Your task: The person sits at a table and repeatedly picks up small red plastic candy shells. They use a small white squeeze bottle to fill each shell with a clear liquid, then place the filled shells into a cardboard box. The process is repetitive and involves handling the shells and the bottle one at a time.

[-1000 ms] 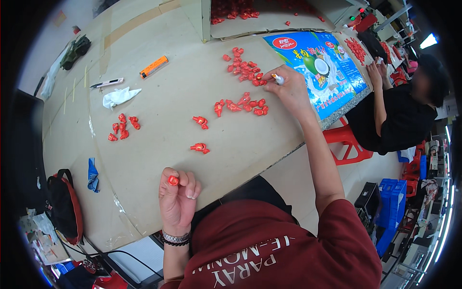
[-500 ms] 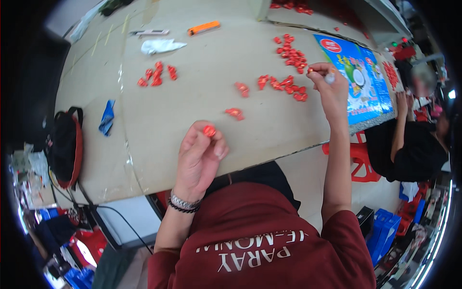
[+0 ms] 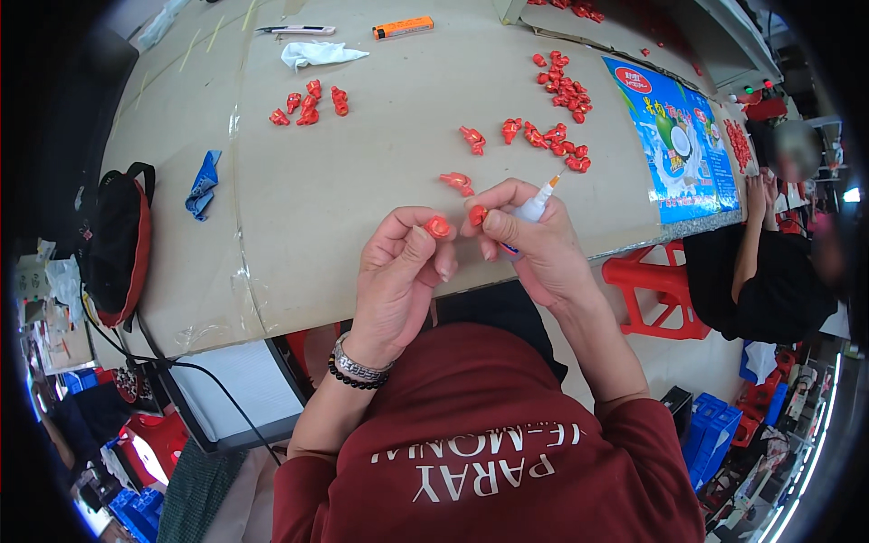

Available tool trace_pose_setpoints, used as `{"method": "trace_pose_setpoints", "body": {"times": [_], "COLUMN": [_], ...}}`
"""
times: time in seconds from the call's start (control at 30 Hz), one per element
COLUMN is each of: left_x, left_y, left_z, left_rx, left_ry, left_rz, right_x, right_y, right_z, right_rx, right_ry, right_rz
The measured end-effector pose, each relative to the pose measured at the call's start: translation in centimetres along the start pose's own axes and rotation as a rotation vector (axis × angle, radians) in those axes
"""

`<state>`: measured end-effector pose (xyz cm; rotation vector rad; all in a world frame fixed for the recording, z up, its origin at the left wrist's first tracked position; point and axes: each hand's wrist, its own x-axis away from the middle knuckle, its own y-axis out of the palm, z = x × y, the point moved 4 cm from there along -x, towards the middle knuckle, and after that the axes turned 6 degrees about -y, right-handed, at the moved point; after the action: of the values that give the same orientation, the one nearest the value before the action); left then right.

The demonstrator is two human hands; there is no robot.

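Between thumb and fingertips of my left hand (image 3: 396,285) is a small rounded glossy red piece (image 3: 438,226). Close beside it, my right hand (image 3: 548,249) pinches another small red piece (image 3: 477,215) between thumb and forefinger. That same hand also holds a white needle-tip bottle (image 3: 531,209) against its palm, the thin nozzle with its orange base pointing up and away. The two red pieces are apart. Just beyond my hands lie two red figure-like pieces, a nearer one (image 3: 458,183) and a farther one (image 3: 472,139).
More red pieces form a cluster (image 3: 568,90) at the far right and a small group (image 3: 308,109) at the left. A pale-handled craft knife (image 3: 297,30), orange cutter (image 3: 403,28), crumpled tissue (image 3: 319,55) and blue wrapper (image 3: 203,185) lie about. A blue printed sheet (image 3: 674,145) covers the right; another person sits beyond.
My right hand has come from the far red cluster back toward my left hand, bringing a red piece and the bottle. My left hand has shifted slightly right, still holding its piece.
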<state>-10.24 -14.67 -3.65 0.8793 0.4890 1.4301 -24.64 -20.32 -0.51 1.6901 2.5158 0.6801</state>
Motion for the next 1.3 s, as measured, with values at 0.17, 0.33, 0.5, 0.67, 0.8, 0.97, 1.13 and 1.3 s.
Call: {"method": "trace_pose_setpoints", "body": {"times": [0.17, 0.33, 0.5, 0.67, 0.8, 0.97, 1.13, 1.3], "left_x": [0.2, 0.5, 0.4, 0.3, 0.2, 0.3, 0.3, 0.3], "left_y": [-0.1, 0.1, 0.2, 0.3, 0.2, 0.5, 0.4, 0.5], "left_z": [-0.3, -0.1, 0.1, 0.0, -0.1, -0.3, -0.2, -0.2], "left_rx": [-0.055, -0.12, -0.167, -0.178, -0.197, -0.199, -0.208, -0.191], "left_ry": [0.007, 0.049, 0.065, 0.057, 0.042, 0.041, 0.053, 0.028], "left_rz": [-0.013, 0.02, 0.076, 0.076, 0.071, 0.078, 0.071, 0.05], "right_x": [0.3, 0.5, 0.6, 0.7, 1.1, 1.1, 1.2, 1.1], "right_y": [0.0, 0.0, 0.1, 0.2, 0.5, 0.5, 0.2, -0.1], "right_z": [0.5, 0.5, 0.0, -0.4, -1.0, -1.1, -1.4, -1.5], "right_rx": [-0.039, -0.068, 0.03, 0.268, 0.436, 0.475, 0.509, 0.516], "right_ry": [-0.007, 0.014, -0.029, -0.152, -0.278, -0.355, -0.351, -0.359], "right_rz": [-0.002, -0.004, 0.015, 0.039, 0.063, 0.092, 0.094, 0.083]}}
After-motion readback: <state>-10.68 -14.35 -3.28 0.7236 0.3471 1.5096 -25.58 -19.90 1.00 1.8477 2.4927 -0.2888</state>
